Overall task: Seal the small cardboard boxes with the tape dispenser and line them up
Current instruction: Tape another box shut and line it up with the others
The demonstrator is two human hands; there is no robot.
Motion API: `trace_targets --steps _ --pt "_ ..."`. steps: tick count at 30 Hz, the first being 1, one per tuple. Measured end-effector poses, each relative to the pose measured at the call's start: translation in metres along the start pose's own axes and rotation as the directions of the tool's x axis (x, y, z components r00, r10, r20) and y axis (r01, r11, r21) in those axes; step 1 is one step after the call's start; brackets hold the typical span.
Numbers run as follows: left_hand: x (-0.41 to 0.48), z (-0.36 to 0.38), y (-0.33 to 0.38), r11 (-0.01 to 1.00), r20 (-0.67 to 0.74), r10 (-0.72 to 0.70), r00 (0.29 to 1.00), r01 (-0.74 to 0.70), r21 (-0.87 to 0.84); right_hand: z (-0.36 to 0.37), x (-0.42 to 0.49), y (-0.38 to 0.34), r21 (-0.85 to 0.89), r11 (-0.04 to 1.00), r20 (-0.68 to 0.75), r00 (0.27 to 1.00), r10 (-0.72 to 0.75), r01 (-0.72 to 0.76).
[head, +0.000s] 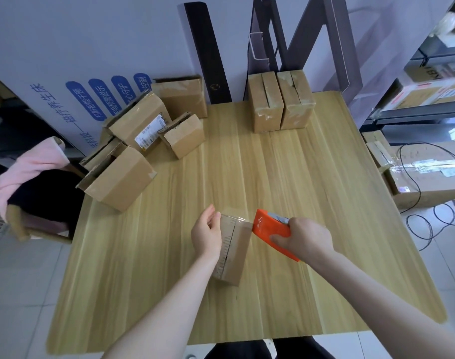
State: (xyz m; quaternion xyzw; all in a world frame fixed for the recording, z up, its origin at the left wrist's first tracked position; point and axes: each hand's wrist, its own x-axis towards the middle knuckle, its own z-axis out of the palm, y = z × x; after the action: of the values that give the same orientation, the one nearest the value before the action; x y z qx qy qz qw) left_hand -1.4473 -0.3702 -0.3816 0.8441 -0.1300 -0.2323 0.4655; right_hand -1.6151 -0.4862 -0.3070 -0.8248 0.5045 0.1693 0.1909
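A small cardboard box [234, 248] lies on the wooden table [298, 177], its flap seam facing up. My left hand [207, 233] holds its left side near the far end, fingers curled at the top edge. My right hand [302, 238] grips an orange tape dispenser [271, 231], whose front edge touches the box's far right corner, where clear tape covers the end. Two taped boxes [280, 102] stand side by side at the table's back. Several untaped boxes [141, 149] lie piled at the back left.
A chair with pink and dark cloth [27, 182] stands left of the table. Dark boards [208, 53] lean on the wall behind. To the right are shelves [428, 86], a large carton [428, 177] and cables on the floor.
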Motion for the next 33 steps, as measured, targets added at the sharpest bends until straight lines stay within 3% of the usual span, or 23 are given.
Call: trace_targets --steps 10,15,20,25,27,29,31,33 --pt "-0.002 0.003 -0.023 0.999 0.072 0.042 0.997 -0.042 -0.001 -0.015 0.004 -0.032 -0.133 0.988 -0.016 0.997 -0.075 0.072" --pt "0.000 0.005 -0.025 0.999 0.058 0.037 0.998 -0.037 -0.007 -0.001 0.010 -0.050 -0.265 0.955 -0.117 0.979 -0.165 0.129" --pt "0.001 0.007 -0.026 1.000 0.034 -0.004 0.999 0.004 0.001 0.008 0.016 -0.035 -0.040 0.998 0.002 0.999 -0.050 0.050" --pt "-0.015 0.016 -0.025 0.982 -0.069 -0.150 0.986 0.141 -0.126 -0.004 0.010 -0.013 0.178 0.982 -0.150 0.985 0.085 -0.058" --pt "-0.030 0.021 -0.025 0.961 -0.110 -0.215 0.970 0.191 -0.199 -0.010 0.009 -0.013 0.387 0.922 -0.242 0.962 0.125 -0.022" --pt "-0.044 0.025 -0.026 0.937 -0.097 -0.267 0.959 0.235 -0.260 -0.011 0.009 -0.017 0.622 0.782 -0.245 0.959 0.139 0.045" --pt "-0.051 0.027 -0.029 0.936 -0.085 -0.277 0.957 0.248 -0.249 -0.006 0.008 -0.023 0.724 0.688 -0.211 0.964 0.163 0.042" --pt "-0.048 0.023 -0.027 0.940 -0.055 -0.288 0.956 0.271 -0.207 -0.003 0.006 -0.028 0.740 0.673 -0.187 0.968 0.167 0.027"
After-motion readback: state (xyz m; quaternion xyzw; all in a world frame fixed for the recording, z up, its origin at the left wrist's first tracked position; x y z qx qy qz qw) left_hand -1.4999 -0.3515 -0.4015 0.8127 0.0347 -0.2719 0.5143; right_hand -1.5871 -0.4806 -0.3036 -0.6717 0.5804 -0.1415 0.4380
